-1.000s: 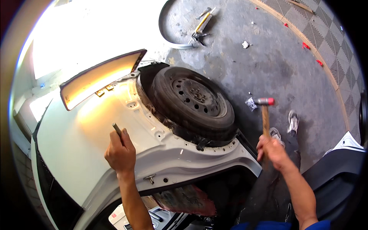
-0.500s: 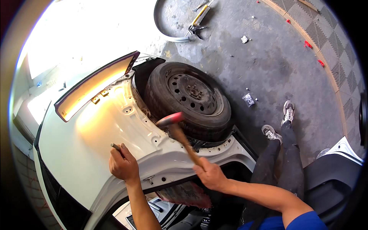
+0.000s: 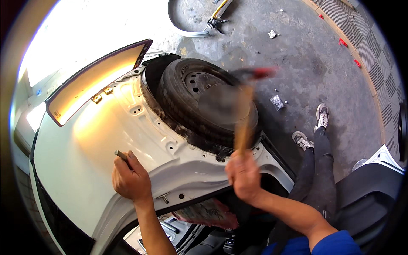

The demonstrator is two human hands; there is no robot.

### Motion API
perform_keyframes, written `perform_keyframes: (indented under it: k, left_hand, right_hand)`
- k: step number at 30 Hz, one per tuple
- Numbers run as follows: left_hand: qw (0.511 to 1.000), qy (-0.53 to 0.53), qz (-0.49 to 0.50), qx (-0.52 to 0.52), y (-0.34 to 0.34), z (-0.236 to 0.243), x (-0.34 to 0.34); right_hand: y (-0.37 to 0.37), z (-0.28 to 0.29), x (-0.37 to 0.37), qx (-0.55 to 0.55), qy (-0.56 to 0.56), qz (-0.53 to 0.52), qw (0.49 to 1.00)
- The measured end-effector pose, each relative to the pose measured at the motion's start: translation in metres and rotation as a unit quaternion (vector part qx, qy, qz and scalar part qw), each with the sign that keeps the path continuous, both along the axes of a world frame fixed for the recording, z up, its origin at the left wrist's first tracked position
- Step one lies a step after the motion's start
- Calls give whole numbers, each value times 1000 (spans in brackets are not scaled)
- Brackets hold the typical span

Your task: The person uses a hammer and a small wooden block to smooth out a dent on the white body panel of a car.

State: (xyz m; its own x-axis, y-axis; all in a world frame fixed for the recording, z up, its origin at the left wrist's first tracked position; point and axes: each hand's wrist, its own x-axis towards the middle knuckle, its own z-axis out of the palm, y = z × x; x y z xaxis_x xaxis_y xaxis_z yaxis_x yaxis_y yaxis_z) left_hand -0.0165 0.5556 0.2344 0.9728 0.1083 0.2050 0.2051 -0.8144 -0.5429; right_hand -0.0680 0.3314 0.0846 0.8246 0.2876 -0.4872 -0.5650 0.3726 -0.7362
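My left hand [image 3: 131,178] is closed around a short grey rod-shaped tool [image 3: 120,154], its blunt end sticking up past the thumb. It is over the white car body panel [image 3: 63,161]; whether it touches the panel I cannot tell. My right hand [image 3: 245,178] grips a hammer [image 3: 243,134] by its wooden handle. The hammer is raised over the tyre, its head with a red end smeared by motion. Beneath it the black wheel [image 3: 170,95] sits in the exposed wheel well. A glowing board lamp [image 3: 102,80] stands on the panel and casts yellow light on it.
On the grey floor lie a caulking gun [image 3: 217,19], a curved grey strip [image 3: 191,33] and a small bag of white pieces [image 3: 277,102]. A black-and-white car door [image 3: 369,187] is at the right. A door opening lies below the panel.
The hammer has swung up and to the right, away from the wheel-arch edge, with my right hand. My left hand keeps its hold on the rod-shaped tool. The view has shifted slightly.
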Motion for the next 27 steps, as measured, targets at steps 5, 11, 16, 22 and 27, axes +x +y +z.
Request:
perform_keyframes:
  k: [5, 11, 16, 22, 27]
  left_hand:
    - [1000, -2, -13, 7, 3, -6, -1]
    - [1000, -5, 8, 16, 4, 2, -11]
    - [1000, 0, -10, 5, -3, -4, 3]
    - [1000, -8, 3, 17, 7, -2, -13]
    - [1000, -1, -12, 18, 4, -3, 0]
  right_hand:
    - [-2, -6, 7, -104, -37, 174, 979]
    - [-31, 12, 79, 142, 40, -375, 915]
    - [8, -34, -30, -167, -167, 232, 944]
    - [-33, -8, 70, 126, 4, -316, 940]
    - [5, -19, -11, -123, -122, 108, 979]
